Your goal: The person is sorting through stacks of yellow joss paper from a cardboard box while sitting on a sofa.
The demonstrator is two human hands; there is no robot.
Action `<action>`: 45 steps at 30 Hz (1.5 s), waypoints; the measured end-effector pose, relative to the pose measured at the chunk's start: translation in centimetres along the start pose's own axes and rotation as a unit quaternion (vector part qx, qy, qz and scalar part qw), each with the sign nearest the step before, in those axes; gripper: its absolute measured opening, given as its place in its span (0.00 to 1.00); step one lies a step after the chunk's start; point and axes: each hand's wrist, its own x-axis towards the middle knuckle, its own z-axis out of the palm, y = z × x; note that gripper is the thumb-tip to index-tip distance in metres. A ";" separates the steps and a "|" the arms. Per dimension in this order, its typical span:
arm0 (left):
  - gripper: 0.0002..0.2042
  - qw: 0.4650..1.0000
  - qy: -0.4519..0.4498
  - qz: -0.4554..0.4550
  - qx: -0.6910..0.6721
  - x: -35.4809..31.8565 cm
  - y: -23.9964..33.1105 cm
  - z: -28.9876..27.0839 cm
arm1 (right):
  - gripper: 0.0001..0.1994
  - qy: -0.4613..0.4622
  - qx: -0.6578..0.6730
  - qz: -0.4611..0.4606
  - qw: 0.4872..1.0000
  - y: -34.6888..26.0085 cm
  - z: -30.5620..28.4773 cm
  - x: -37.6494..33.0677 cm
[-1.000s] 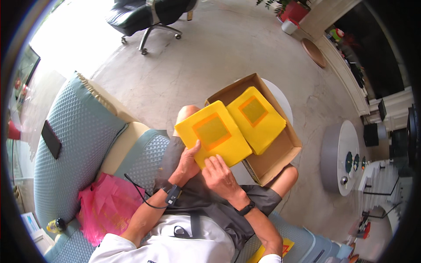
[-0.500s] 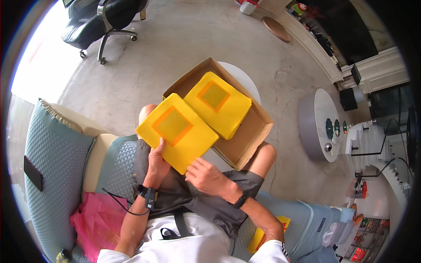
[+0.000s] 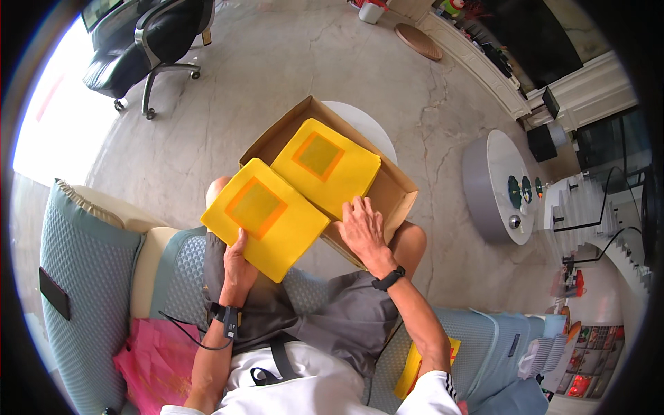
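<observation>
A stack of yellow joss paper (image 3: 297, 218), each sheet with a gold square framed in orange, rests in my left hand (image 3: 240, 266). That hand is closed on its near left edge, thumb on top. A second pile of joss paper (image 3: 346, 155) lies in an open cardboard box (image 3: 398, 200) in front of my knees. The held stack overlaps the box's left side and hides part of it. My right hand (image 3: 363, 225) is at the near corner of the boxed pile. Its fingers are bent and closed on that corner; the fingertips are partly hidden.
The box sits on a round white table (image 3: 366, 124). Around me is a light blue quilted sofa (image 3: 90, 263) with a pink plastic bag (image 3: 155, 360), a phone (image 3: 54, 292) and a yellow packet (image 3: 408, 370). An office chair (image 3: 145, 59) and a round side table (image 3: 494, 187) stand farther off.
My right hand has left the near corner of the held stack and reached forward and right to the boxed pile. My left hand still holds its stack. The whole view has shifted slightly.
</observation>
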 end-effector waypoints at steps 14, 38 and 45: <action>0.20 1.000 -0.005 0.001 0.010 0.1 0.1 -0.2 | 0.06 0.024 0.100 -0.004 0.995 1.6 1.4 1.0; 0.21 1.000 -0.015 -0.004 0.003 -0.4 0.2 0.3 | 0.09 -0.034 0.433 0.146 0.889 3.7 1.2 2.7; 0.21 1.000 -0.015 -0.003 0.008 -0.3 0.3 0.2 | 0.06 0.051 0.352 -0.010 0.935 3.5 0.8 2.7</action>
